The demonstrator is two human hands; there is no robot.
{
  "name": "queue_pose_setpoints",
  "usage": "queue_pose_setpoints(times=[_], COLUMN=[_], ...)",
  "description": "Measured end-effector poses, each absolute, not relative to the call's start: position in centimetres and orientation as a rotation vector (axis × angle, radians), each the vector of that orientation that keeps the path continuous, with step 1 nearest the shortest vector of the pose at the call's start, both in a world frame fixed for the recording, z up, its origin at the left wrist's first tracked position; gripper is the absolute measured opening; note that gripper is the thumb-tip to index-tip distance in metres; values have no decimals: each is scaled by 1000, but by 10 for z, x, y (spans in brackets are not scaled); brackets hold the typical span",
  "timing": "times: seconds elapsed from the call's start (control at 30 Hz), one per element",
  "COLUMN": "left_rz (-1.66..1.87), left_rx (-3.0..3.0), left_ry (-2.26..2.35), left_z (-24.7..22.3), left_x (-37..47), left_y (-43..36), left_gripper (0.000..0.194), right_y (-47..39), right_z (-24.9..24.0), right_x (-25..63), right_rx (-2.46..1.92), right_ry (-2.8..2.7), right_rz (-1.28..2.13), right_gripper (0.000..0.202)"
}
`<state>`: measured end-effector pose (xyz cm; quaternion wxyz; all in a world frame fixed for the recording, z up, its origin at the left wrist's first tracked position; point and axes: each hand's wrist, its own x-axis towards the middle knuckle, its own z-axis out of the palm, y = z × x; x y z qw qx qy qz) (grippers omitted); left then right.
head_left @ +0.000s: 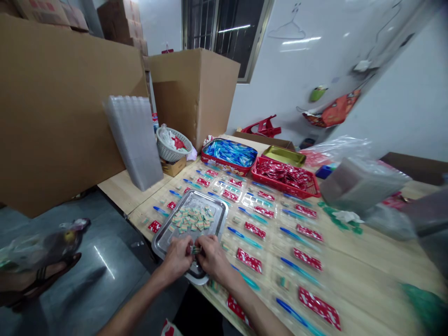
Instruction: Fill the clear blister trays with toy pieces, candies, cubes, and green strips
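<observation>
A metal tray [224, 210] at the table's front edge bears a pile of small cream-and-green striped blocks [194, 218] that look like erasers. Over the tray's near end, my left hand [179, 256] and my right hand [212, 257] meet with fingers pinched. Between the fingertips a few of the striped blocks show, partly hidden by the fingers. Beside the tray lie rows of see-through plastic trays, many with a blue pen [244, 237] and a red patterned packet [249, 260]; some also hold a striped block [284, 282].
Behind the rows stand a tin of blue pens [231, 151] and a red basket [311, 191] of red packets. A stack of plastic trays [135, 140] leans at the left, near a white basket [168, 151]. On the floor at left are a person's sandalled foot [38, 280] and a bag.
</observation>
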<state>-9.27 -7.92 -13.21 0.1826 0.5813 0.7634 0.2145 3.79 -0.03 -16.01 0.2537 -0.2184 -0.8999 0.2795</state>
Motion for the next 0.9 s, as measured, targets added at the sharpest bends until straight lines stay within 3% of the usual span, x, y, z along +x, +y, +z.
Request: queue_pose_setpoints(times=[0.17,0.9], left_rz=[544,483], left_rx=[1629,1736], left_ry=[2098,2106], left_z=[-129,-130], left_x=[-93,-91], left_y=[-77,-74], left_gripper=[20,8], right_y=[-1,-5], right_z=[-157,-164], right_x=[41,44], right_rx=[-586,-662], right_ry=[-2462,-2386], right_rz=[797,817], right_gripper=[25,23])
